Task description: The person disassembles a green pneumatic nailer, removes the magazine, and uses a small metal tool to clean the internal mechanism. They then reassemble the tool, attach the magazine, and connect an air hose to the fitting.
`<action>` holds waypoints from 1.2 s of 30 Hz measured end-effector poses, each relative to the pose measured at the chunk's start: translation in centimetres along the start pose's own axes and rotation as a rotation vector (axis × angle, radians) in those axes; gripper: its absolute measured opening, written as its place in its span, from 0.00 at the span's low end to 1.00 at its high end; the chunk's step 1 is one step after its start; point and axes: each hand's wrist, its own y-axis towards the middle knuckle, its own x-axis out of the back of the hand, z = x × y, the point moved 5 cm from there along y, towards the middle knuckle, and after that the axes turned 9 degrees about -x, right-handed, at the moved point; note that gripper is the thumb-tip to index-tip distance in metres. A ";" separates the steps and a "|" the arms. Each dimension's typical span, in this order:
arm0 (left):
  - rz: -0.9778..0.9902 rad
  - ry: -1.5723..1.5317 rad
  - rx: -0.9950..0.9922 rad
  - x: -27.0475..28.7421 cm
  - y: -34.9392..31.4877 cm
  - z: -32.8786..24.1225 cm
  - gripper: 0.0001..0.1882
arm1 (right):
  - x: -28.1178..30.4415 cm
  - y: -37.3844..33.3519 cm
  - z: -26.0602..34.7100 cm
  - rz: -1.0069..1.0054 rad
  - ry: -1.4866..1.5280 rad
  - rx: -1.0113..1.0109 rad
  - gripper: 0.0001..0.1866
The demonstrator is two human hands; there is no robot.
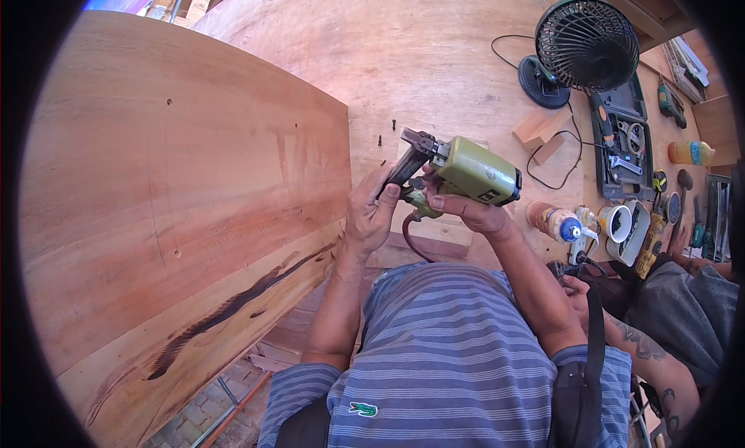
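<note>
A green pneumatic nail gun (477, 168) is held tilted above the bench, its dark metal nose and magazine toward the upper left. My left hand (370, 213) is closed around the magazine, thumb on its near side. Under the green body, my right hand (469, 210) grips the tool near the handle, some fingers hidden behind it. A reddish-brown air hose (410, 238) hangs from the handle toward my body. Just beyond the nose, a few small dark screws (380, 140) lie on the plywood bench top (434, 67).
A large wooden panel (233, 145) stands along the left. A black fan (547, 79), wood blocks (539, 128), an open tool case (618, 188), a bottle (551, 219) and a white cup (615, 224) crowd the right side. Another person's hand (576, 293) is close at my right.
</note>
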 end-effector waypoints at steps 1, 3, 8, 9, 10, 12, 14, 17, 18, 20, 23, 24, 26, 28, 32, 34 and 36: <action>-0.001 -0.009 0.001 -0.2 0.1 -0.1 0.21 | 0.0 -0.1 0.0 -0.002 0.006 -0.004 0.27; -0.002 0.046 -0.005 -0.3 0.2 -0.4 0.22 | 0.0 -0.3 0.0 -0.006 0.018 -0.012 0.25; 0.076 0.208 0.060 -0.7 1.3 -0.8 0.24 | 0.3 0.5 0.0 -0.033 0.087 0.032 0.21; 0.069 0.211 0.055 -1.0 1.6 -0.9 0.24 | 0.2 0.5 0.2 -0.047 0.109 0.042 0.21; 0.061 0.218 0.047 -1.1 1.9 -1.1 0.25 | 0.1 0.7 0.4 -0.056 0.134 0.055 0.21; 0.033 0.258 0.069 -1.3 2.1 -1.0 0.23 | 0.1 1.0 0.4 -0.079 0.079 0.065 0.23; -0.008 0.287 0.075 -1.4 2.2 0.0 0.21 | -0.3 1.5 0.7 -0.056 0.031 0.078 0.25; -0.031 0.281 0.059 -1.4 2.2 0.5 0.20 | -0.7 1.5 0.9 -0.073 0.021 0.131 0.24; -0.039 0.269 0.058 -1.4 2.3 0.8 0.20 | -0.9 1.6 1.0 -0.089 0.013 0.145 0.24; -0.049 0.265 0.009 -1.3 2.4 1.8 0.21 | -1.2 1.9 0.7 -0.093 0.028 0.130 0.23; -0.068 0.159 -0.002 -1.4 2.6 2.2 0.23 | -1.7 2.2 0.6 -0.105 0.006 0.105 0.23; -0.072 0.129 -0.003 -1.4 2.9 2.2 0.23 | -1.9 2.2 0.8 -0.115 0.005 0.102 0.23; -0.070 0.092 0.012 -1.3 2.8 2.7 0.24 | -2.2 2.2 0.9 -0.133 0.000 0.089 0.23; -0.056 0.081 0.043 -1.2 2.6 3.3 0.24 | -2.0 2.2 0.8 -0.136 -0.010 0.100 0.22; -0.080 0.149 -0.009 -1.5 2.4 2.0 0.24 | -1.7 1.8 0.9 -0.091 0.042 0.142 0.22; -0.071 0.250 0.017 -1.2 2.0 1.8 0.23 | -1.1 1.8 0.4 -0.074 0.092 0.136 0.22; -0.074 0.325 0.037 -1.5 1.7 0.5 0.23 | -0.3 1.9 -0.5 -0.051 0.156 0.129 0.22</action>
